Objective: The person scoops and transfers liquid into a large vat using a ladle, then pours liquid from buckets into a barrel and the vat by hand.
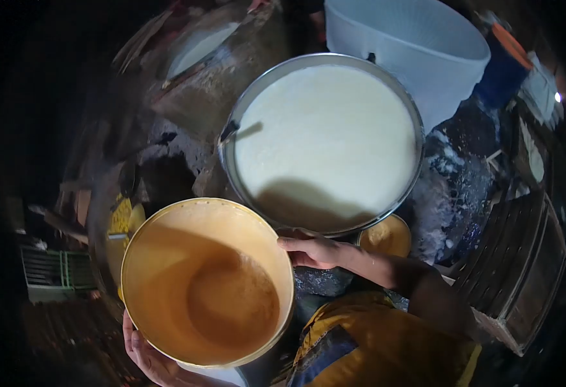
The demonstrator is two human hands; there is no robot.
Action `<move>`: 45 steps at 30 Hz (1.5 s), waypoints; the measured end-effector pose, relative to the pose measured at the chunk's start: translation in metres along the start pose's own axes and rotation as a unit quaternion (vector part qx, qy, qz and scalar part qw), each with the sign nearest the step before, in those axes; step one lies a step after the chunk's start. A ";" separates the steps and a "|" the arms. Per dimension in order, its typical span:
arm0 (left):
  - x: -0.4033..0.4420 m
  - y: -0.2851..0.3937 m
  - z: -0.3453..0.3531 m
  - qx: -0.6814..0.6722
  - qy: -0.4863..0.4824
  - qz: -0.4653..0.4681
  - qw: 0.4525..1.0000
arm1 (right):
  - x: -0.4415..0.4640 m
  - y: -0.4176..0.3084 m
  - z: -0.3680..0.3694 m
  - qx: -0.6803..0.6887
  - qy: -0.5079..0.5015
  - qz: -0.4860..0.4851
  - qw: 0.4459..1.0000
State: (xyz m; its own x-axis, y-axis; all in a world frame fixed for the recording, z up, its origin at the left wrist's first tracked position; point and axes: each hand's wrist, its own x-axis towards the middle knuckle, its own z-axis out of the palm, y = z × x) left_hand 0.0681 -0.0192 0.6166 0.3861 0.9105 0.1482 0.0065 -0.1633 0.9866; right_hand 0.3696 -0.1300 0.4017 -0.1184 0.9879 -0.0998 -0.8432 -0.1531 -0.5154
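A large orange-yellow bucket [160, 258] is tilted so that its inside faces me; a thin film of wet residue shows on its bottom. My right hand [312, 250] grips its rim on the right, thumb over the edge. At the lower left, my left hand [147, 358] supports its outer side, the fingers partly hidden behind it. Just beyond stands a wide metal pot [418, 161] nearly full of milky white liquid [328, 135]. The bucket's rim lies close to the near side of the pot, and a shadow falls on the liquid there.
A large container draped in whitish cloth [425, 71] stands behind the pot. To the right are a slatted wooden crate [509, 258] and a dark blue bin [499, 71] with an orange rim. A small yellowish container [389, 237] sits under my right forearm. A green crate [63, 267] lies left.
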 end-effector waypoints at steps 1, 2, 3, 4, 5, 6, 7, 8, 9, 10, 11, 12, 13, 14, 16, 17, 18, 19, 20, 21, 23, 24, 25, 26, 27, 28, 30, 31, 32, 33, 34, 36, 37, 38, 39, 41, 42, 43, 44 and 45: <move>0.009 0.007 0.021 0.002 -0.003 0.012 1.000 | -0.011 -0.006 -0.007 -0.009 0.030 -0.017 0.999; 0.019 0.012 0.040 0.004 -0.008 0.023 1.000 | -0.021 -0.014 -0.009 -0.020 0.042 -0.016 0.999; 0.026 0.017 0.067 0.006 -0.012 0.036 0.999 | -0.037 -0.029 -0.015 -0.031 0.053 -0.016 0.998; 0.032 0.020 0.081 0.006 -0.014 0.044 0.999 | -0.048 -0.038 -0.017 -0.042 0.067 -0.012 0.997; 0.041 0.022 0.089 -0.003 -0.009 0.028 1.000 | -0.055 -0.040 -0.026 -0.088 0.090 -0.022 0.992; 0.047 0.023 0.106 -0.001 -0.031 0.037 0.999 | -0.065 -0.047 -0.031 -0.076 0.111 -0.020 0.991; 0.053 0.025 0.128 0.000 -0.049 0.045 0.998 | -0.075 -0.055 -0.031 -0.065 0.130 -0.014 0.989; 0.060 0.026 0.148 0.002 -0.066 0.054 0.996 | -0.082 -0.060 -0.033 -0.055 0.148 -0.006 0.988; 0.066 0.027 0.167 0.023 -0.080 0.048 0.995 | -0.086 -0.060 -0.041 -0.050 0.165 -0.028 0.985; 0.071 0.028 0.186 0.043 -0.094 0.042 0.994 | -0.090 -0.061 -0.049 -0.019 0.168 -0.031 0.985; 0.075 0.026 0.208 0.046 -0.088 0.033 0.994 | -0.094 -0.065 -0.056 0.006 0.183 -0.038 0.982; 0.080 0.028 0.221 0.073 -0.131 0.022 0.988 | -0.098 -0.068 -0.064 0.032 0.199 -0.046 0.978; 0.082 0.024 0.245 0.069 -0.136 0.036 0.988 | -0.100 -0.065 -0.081 0.051 0.176 -0.072 0.980; 0.083 0.018 0.267 0.064 -0.141 0.048 0.987 | -0.097 -0.061 -0.096 0.075 0.195 -0.092 0.974; 0.091 0.010 0.297 0.098 -0.174 0.028 0.979 | -0.097 -0.054 -0.121 0.124 0.231 -0.131 0.956; 0.096 0.001 0.310 0.090 -0.192 0.028 0.977 | -0.103 -0.057 -0.126 0.114 0.235 -0.143 0.955; 0.102 -0.008 0.323 0.083 -0.210 0.028 0.974 | -0.106 -0.058 -0.131 0.130 0.263 -0.139 0.946; 0.099 -0.013 0.344 0.093 -0.191 0.025 0.977 | -0.108 -0.057 -0.137 0.148 0.291 -0.135 0.936; 0.106 -0.023 0.352 0.121 -0.219 0.026 0.968 | -0.110 -0.056 -0.143 0.165 0.318 -0.130 0.924; 0.109 -0.032 0.363 0.132 -0.237 0.019 0.962 | -0.109 -0.051 -0.153 0.179 0.328 -0.135 0.918; 0.112 -0.045 0.392 0.146 -0.274 0.008 0.951 | -0.100 -0.033 -0.180 0.207 0.348 -0.143 0.903; 0.111 -0.052 0.405 0.154 -0.281 0.007 0.947 | -0.091 -0.020 -0.194 0.220 0.349 -0.161 0.896; 0.113 -0.061 0.417 0.156 -0.303 0.012 0.940 | -0.081 -0.004 -0.212 0.232 0.351 -0.181 0.889; 0.112 -0.068 0.428 0.159 -0.326 0.013 0.932 | -0.073 0.013 -0.226 0.246 0.354 -0.199 0.880; 0.109 -0.071 0.441 0.181 -0.344 0.022 0.921 | -0.063 0.026 -0.238 0.256 0.378 -0.187 0.870; 0.111 -0.078 0.451 0.177 -0.360 0.025 0.916 | -0.065 0.025 -0.235 0.282 0.364 -0.196 0.866; 0.117 -0.093 0.467 0.171 -0.389 0.028 0.905 | -0.067 0.025 -0.229 0.329 0.333 -0.211 0.858; 0.116 -0.094 0.475 0.187 -0.394 0.035 0.899 | -0.077 0.018 -0.215 0.302 0.341 -0.215 0.864; 0.117 -0.094 0.485 0.202 -0.404 0.040 0.891 | -0.071 0.021 -0.222 0.318 0.319 -0.245 0.859; 0.115 -0.094 0.491 0.220 -0.411 0.042 0.884 | -0.060 0.032 -0.227 0.335 0.296 -0.271 0.853; 0.114 -0.093 0.496 0.237 -0.417 0.044 0.877 | -0.057 0.034 -0.226 0.350 0.272 -0.294 0.847; 0.113 -0.090 0.511 0.302 -0.418 0.077 0.853 | -0.052 0.035 -0.225 0.367 0.253 -0.296 0.845; 0.112 -0.090 0.518 0.318 -0.420 0.089 0.845 | -0.048 0.036 -0.224 0.375 0.242 -0.295 0.845; 0.113 -0.089 0.522 0.335 -0.421 0.101 0.837 | -0.039 0.040 -0.228 0.394 0.191 -0.311 0.843; 0.116 -0.086 0.526 0.383 -0.422 0.135 0.811 | -0.029 0.044 -0.234 0.412 0.140 -0.327 0.839; 0.121 -0.090 0.533 0.362 -0.438 0.155 0.808 | -0.009 0.053 -0.243 0.266 0.146 -0.404 0.863; 0.125 -0.092 0.538 0.393 -0.434 0.197 0.787 | 0.001 0.056 -0.244 0.094 0.198 -0.453 0.864; 0.127 -0.094 0.544 0.422 -0.426 0.238 0.764 | 0.005 0.054 -0.241 0.041 0.207 -0.464 0.860; 0.129 -0.094 0.549 0.420 -0.427 0.262 0.757 | 0.010 0.052 -0.238 -0.011 0.218 -0.476 0.852; 0.130 -0.094 0.554 0.418 -0.426 0.287 0.749 | 0.014 0.048 -0.235 0.060 0.192 -0.461 0.864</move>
State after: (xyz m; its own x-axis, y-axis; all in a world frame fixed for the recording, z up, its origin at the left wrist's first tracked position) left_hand 0.6288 -0.0956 0.5054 0.9931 0.0840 0.0824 0.0515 -0.9400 0.3374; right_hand 0.4506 -0.1287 0.1750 0.7966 0.6042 0.0197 -0.5369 0.7221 -0.4362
